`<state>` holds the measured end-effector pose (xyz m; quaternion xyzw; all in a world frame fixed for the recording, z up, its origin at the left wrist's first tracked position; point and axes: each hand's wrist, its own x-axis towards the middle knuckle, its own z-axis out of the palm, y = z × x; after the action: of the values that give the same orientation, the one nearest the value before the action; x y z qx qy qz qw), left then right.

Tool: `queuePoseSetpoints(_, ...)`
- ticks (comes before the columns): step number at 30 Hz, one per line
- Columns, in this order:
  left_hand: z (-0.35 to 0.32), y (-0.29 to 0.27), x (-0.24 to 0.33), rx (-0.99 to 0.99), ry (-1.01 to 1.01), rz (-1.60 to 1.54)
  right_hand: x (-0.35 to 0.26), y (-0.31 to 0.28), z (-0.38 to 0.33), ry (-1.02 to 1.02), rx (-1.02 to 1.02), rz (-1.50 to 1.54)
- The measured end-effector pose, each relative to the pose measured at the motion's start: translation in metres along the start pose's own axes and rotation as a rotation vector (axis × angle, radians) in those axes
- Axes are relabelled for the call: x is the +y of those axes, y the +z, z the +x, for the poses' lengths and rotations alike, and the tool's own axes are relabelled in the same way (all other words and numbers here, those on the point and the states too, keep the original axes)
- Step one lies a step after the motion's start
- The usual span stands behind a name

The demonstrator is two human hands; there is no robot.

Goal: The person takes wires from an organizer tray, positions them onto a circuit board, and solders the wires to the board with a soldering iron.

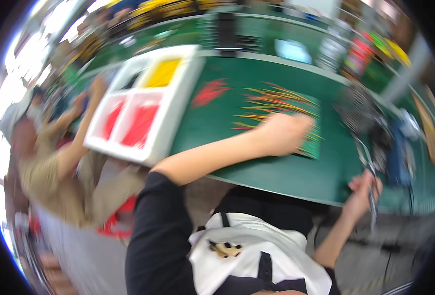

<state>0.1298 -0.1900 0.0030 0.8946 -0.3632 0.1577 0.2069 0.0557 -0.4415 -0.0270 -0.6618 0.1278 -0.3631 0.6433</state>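
Note:
My left hand [287,133] reaches across the green table with its fingers curled, over a spread of thin red and yellow wires [271,102]. What lies inside its fingers is hidden. The wires lie partly on a lighter green sheet [314,150]. At the table's near right edge, my right hand [362,194] is closed around a long, thin silver metal tool [368,162]. Motion smears the tool, so its exact kind is unclear. Left of the wires sits a small loose pile of red pieces [210,93].
A white foam tray [164,135] with black, yellow and red pieces in its compartments stands at left. Beyond it, another person [60,167] works at the table. A dark mesh object [357,108] and a blue object [399,152] are at right. A bottle [331,49] stands behind.

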Motion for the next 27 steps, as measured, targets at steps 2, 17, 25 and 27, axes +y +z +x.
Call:
queuePoseSetpoints(2, -0.004, 0.005, -0.009, -0.035, -0.062, 0.025, 0.0, 0.003, 0.0, 0.016, -0.036, 0.046)
queuePoseSetpoints(17, -0.008, 0.01, -0.004, 0.121, -0.035, -0.209, -0.002, -0.008, 0.003, 0.016, -0.087, 0.084)
queuePoseSetpoints(25, -0.008, 0.012, -0.004, 0.091, -0.017, -0.169, -0.001, -0.007, 0.005, -0.001, -0.069, 0.021)
queuePoseSetpoints(27, -0.008, 0.013, -0.004, 0.085, 0.0, -0.172, 0.0, -0.009, 0.004, -0.008, -0.074, 0.015)
